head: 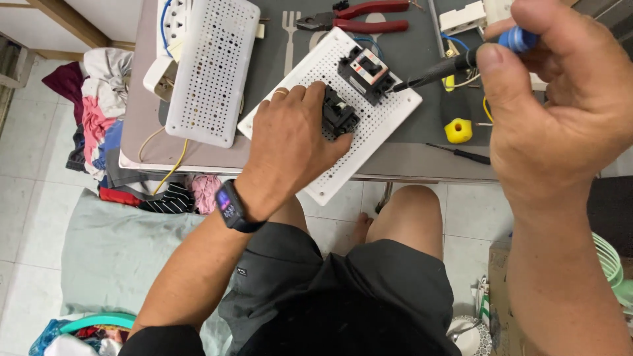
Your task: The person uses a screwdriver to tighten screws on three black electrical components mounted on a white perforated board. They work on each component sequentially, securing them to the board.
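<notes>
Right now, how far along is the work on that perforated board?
Done: a black breaker and a second black block sit on the white perforated board. In hand: the left hand steadies the board while the right hand drives a screwdriver at the breaker. Left: wires remain loose.

The left hand (290, 148) covers part of the white perforated plastic board (369, 125) and the near side of a small black switch block (339, 113). The right hand (560, 112) hides most of the blue-capped black screwdriver (448, 68); its tip at the black breaker with a pale face (368, 74) is too small to tell. The top edge cuts off the red-handled pliers (362, 18) and a second white perforated board (212, 66).
</notes>
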